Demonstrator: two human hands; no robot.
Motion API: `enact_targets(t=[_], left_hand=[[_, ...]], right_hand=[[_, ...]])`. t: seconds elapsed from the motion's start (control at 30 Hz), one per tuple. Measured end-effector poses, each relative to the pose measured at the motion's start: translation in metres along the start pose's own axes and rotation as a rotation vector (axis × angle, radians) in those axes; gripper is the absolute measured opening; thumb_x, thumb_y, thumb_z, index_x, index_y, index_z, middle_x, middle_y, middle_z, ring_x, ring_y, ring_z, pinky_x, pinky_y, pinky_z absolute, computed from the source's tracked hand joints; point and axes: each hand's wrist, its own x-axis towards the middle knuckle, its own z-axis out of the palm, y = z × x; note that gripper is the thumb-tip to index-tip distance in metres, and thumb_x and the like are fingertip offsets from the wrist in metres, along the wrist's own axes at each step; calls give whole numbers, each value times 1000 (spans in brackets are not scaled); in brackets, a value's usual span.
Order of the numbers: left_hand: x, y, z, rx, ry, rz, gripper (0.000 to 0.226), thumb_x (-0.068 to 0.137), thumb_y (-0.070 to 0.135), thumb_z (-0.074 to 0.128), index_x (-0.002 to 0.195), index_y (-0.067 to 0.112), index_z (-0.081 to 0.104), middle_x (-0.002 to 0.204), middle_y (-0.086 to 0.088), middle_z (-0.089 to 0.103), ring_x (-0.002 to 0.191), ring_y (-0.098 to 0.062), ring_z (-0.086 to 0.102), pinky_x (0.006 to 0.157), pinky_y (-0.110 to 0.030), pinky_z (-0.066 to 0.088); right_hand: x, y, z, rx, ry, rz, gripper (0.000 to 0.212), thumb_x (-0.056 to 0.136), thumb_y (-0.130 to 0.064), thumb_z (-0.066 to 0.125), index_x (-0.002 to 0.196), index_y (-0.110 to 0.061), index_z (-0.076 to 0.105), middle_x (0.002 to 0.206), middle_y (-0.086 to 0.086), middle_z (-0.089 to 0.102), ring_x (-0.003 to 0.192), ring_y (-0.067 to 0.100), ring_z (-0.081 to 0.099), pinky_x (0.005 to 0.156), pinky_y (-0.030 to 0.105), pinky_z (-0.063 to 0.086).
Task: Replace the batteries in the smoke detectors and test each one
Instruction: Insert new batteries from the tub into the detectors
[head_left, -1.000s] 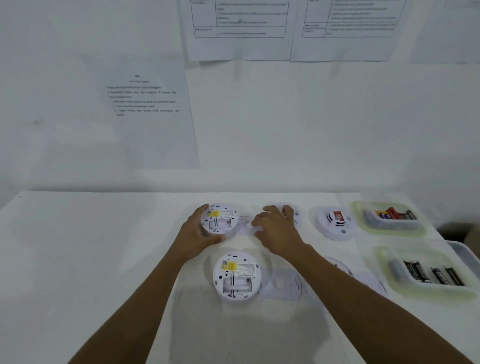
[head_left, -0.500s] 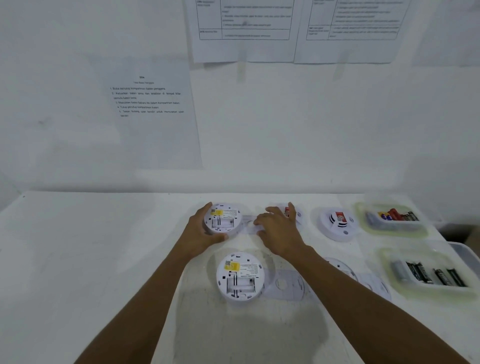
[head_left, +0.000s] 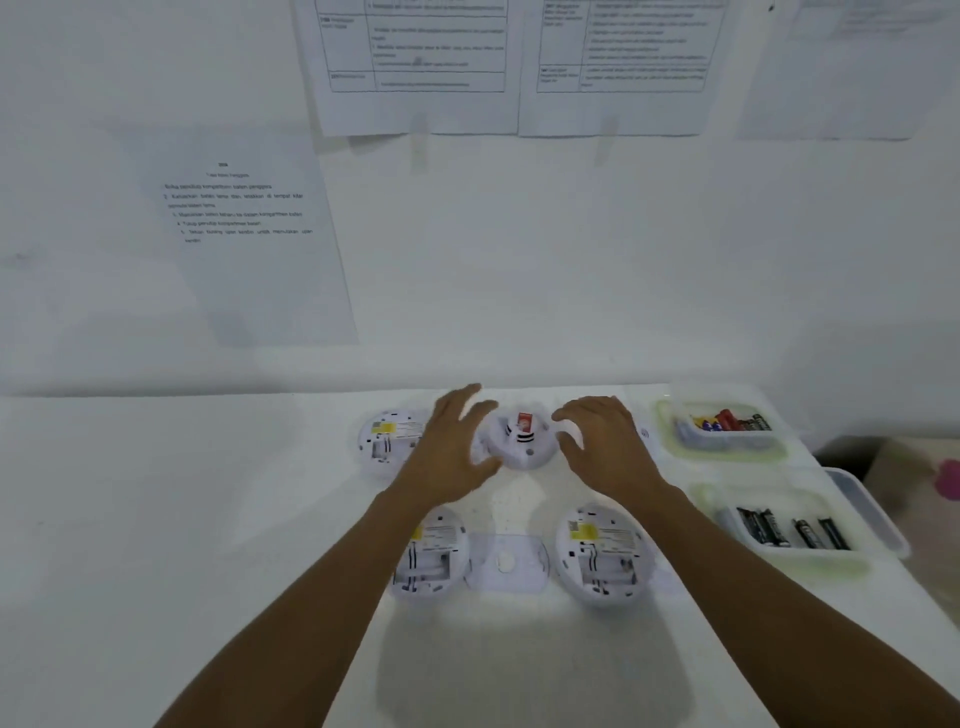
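Flanking a round white smoke detector (head_left: 522, 439) at the table's (head_left: 156, 519) far middle, both hands are spread wide and grip nothing. The left hand (head_left: 452, 452) is at its 9 o'clock and the right hand (head_left: 602, 447) at its 3 o'clock; blur hides whether either touches it. This detector lies face up, with a red sticker and dark vents. Three opened detectors lie back up, at its 9 (head_left: 389, 439), 7 (head_left: 431, 558) and 5 o'clock (head_left: 602, 558), with one mounting plate (head_left: 506, 564) between the nearer two. Two trays hold batteries: coloured ones in the far tray (head_left: 667, 415) at 3 o'clock, black ones in the near tray (head_left: 779, 558) at 4 o'clock. Printed sheets (head_left: 244, 234) hang on the wall.
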Motion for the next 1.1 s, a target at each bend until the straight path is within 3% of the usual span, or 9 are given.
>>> enact_targets(t=[0.2, 0.33, 0.47, 0.53, 0.6, 0.67, 0.73, 0.93, 1.1], left_hand=[[34, 27, 45, 43, -254, -168, 89, 81, 48, 74, 151, 16, 30, 161, -9, 20, 149, -30, 15, 118, -39, 17], [42, 29, 55, 81, -162, -146, 74, 76, 47, 74, 135, 9, 51, 136, -9, 54, 129, -30, 46, 107, -30, 25], [42, 38, 52, 5, -35, -210, 59, 78, 41, 75, 126, 13, 53, 123, -2, 54, 110, -24, 53, 92, -32, 38], [41, 47, 47, -167, 12, -279, 57, 82, 38, 74, 129, 14, 52, 120, 1, 51, 109, -19, 53, 91, -32, 42], [39, 55, 41, -517, 70, -418, 54, 88, 42, 67, 134, 18, 52, 128, 3, 51, 117, -16, 51, 99, -31, 41], [36, 62, 38, -961, 91, -562, 57, 88, 55, 59, 137, 25, 53, 140, 0, 53, 126, -20, 51, 110, -40, 39], [32, 72, 36, -1264, 106, -636, 54, 95, 52, 47, 137, 19, 55, 135, -9, 60, 120, -24, 57, 106, -41, 44], [22, 89, 36, -1531, 97, -632, 57, 102, 50, 27, 132, 14, 57, 117, -12, 69, 102, -25, 68, 82, -36, 56], [16, 95, 39, -1542, 136, -648, 54, 102, 51, 29, 130, 16, 59, 112, -11, 70, 100, -24, 67, 85, -35, 55]], right_hand=[[-24, 28, -16, 29, -103, 50, 28, 92, -15, 57, 118, -11, 66, 120, 7, 66, 118, 27, 53, 105, 37, 38], [-30, 34, -20, 97, -111, 35, 29, 93, -10, 53, 119, -10, 65, 123, 6, 64, 122, 26, 50, 105, 43, 40], [-31, 32, -25, 171, -67, 4, 29, 94, -7, 50, 118, -11, 65, 122, 4, 64, 121, 22, 50, 102, 33, 42], [-30, 27, -28, 206, -69, 3, 29, 95, -7, 49, 118, -12, 65, 122, 2, 65, 120, 19, 50, 99, 23, 37], [-27, 21, -29, 266, -59, 27, 28, 96, -11, 50, 119, -14, 65, 123, 0, 65, 118, 17, 53, 98, 22, 37], [-24, 10, -31, 368, -35, 64, 26, 97, -17, 54, 120, -15, 65, 122, -1, 66, 111, 15, 58, 98, 26, 43], [-21, -2, -32, 467, -18, 90, 28, 94, -24, 60, 121, -16, 65, 120, -1, 66, 103, 13, 61, 93, 34, 51], [-22, -36, -29, 625, 61, 204, 43, 81, -34, 76, 120, -17, 65, 117, -2, 66, 96, 9, 64, 83, 26, 56], [-24, -48, -28, 676, 65, 306, 51, 74, -30, 81, 120, -20, 61, 116, 0, 65, 99, 13, 64, 84, 28, 57]])
